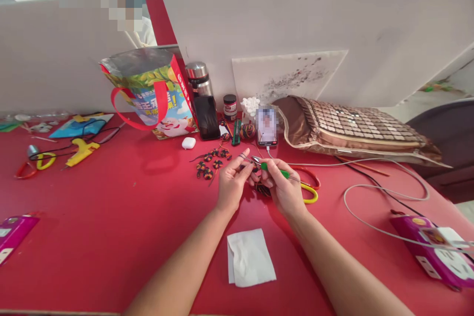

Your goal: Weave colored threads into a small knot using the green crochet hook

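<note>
My right hand [287, 187] is closed around a green-handled tool [284, 173] with a bright metal tip that points left. Facing it, my left hand [232, 181] pinches a small piece of dark multicoloured yarn [253, 168] close to that tip. Fingers hide most of the piece. Below the right fingers lies a darker yarn bundle [262, 189], partly covered. Several little yarn balls or flowers [208, 174] in black, orange and red rest left of my hands. Behind them sits a ball of the same yarn [247, 131].
Yellow and red-handled scissors [311, 195] lie beside my right hand. A folded tissue [252, 259] is between my forearms. Behind stand a phone [267, 127], a black phone [207, 117], a jar [230, 107] and a bag [148, 94]. A cable [346, 197] loops at right.
</note>
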A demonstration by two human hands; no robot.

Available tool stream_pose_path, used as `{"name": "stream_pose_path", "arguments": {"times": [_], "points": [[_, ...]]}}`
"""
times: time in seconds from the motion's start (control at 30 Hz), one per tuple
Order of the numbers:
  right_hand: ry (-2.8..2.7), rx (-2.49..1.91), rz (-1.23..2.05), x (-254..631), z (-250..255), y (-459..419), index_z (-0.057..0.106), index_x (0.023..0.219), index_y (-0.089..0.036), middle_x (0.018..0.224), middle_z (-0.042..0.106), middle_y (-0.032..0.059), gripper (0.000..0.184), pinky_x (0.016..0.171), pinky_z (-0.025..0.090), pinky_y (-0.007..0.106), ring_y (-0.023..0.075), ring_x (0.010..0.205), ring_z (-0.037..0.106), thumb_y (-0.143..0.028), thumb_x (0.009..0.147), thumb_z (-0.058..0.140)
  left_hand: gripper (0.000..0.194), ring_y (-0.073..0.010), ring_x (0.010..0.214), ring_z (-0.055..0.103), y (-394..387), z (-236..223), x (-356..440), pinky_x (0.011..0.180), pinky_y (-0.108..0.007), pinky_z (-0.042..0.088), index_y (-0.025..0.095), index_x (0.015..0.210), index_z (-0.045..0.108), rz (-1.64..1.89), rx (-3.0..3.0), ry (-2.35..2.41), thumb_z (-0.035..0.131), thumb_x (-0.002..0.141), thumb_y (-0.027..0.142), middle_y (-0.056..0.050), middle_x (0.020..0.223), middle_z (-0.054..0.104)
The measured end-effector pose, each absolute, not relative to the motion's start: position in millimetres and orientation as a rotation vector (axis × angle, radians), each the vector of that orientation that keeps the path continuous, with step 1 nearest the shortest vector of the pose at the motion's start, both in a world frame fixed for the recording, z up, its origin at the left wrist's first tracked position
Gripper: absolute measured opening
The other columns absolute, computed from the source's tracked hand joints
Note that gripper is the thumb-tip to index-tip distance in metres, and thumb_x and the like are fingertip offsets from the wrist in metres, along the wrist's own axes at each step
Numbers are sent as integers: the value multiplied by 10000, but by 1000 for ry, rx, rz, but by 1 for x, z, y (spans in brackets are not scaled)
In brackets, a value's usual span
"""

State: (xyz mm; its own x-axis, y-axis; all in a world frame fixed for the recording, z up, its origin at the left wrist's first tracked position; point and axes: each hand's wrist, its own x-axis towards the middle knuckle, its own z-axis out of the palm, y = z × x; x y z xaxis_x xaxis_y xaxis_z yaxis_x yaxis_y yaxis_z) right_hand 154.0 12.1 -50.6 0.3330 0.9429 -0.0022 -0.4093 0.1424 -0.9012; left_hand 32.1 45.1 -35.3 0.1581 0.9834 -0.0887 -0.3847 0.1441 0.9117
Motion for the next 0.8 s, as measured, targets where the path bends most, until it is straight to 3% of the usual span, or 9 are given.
{"name": "stream_pose_path", "arguments": {"times": [0.1,0.23,0.33,0.5,0.8], "points": [[-755,-1040,989,144,-50,3,822,951,-224,729,696,20,310,658,494,329,178,679,593,-524,876,853,562,-74,530,540,40,-34,34,503,-206,366,168,1258,836,1207,793,899,924,722,312,40,638,666],[-922,-1133,772,138,-51,-5,821,1020,-256,832,756,36,220,788,537,386,207,743,641,-461,947,788,541,-57,495,450,36,-30,35,510,-213,319,141,1157,862,1183,704,892,949,654,321,65,554,560],[-923,-1112,813,142,-53,-5,834,1023,-250,849,753,42,233,737,518,360,197,740,626,-464,936,805,481,-45,463,406,38,-27,31,489,-214,268,143,1047,879,1153,683,882,964,609,320,74,525,519],[-746,-945,1091,149,-51,1,846,971,-236,645,601,-17,315,569,384,284,129,587,473,-543,907,822,421,-47,441,442,44,-24,20,446,-225,162,139,996,883,1096,682,865,953,599,261,24,598,617],[-712,-892,1124,162,-42,4,851,841,-204,549,484,-44,341,533,270,267,94,530,367,-534,791,917,416,-31,410,472,44,-17,15,444,-216,205,179,1001,901,1055,728,798,951,594,249,33,664,643]]}}
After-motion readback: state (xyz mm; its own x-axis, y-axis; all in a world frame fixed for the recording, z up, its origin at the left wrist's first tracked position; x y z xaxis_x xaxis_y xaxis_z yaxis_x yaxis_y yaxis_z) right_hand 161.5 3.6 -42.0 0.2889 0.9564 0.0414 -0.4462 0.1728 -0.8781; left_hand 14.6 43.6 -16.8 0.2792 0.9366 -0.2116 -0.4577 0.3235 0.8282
